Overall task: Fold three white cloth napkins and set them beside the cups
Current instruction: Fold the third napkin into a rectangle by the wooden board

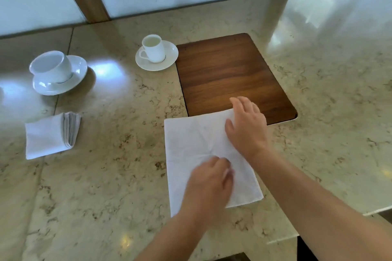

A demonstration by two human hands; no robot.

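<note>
Right, fingers first: the right hand (247, 127) lies flat, fingers together and stretched out, pressing the far right corner of the open napkin (191, 144), fingertips reaching onto the wooden inset board (229, 70). Probably it pins the cloth so it can't slide while the other hand works. The left hand (210, 180) sits nearer, fingers curled down onto the napkin's middle where the creases meet; blurred, so I can't tell if it pinches cloth or just smooths it. Neither hand has lifted anything.

The open napkin lies flat on the marble counter (106, 176), mostly unfolded with crease lines showing, its far edge overlapping the board's near edge. Looks like it's spread here for a flat working surface before the fold.

Counts: two napkins visible, the open one and a folded napkin (49, 134), a layered square well to the left, near the left cup (51, 65) — seemingly already placed. A third napkin is not in view. Two white cups, each on its own saucer; the far cup (153, 48) on its saucer (169, 57) sits just beside the board's far left corner, no napkin next to it yet. One board.
</note>
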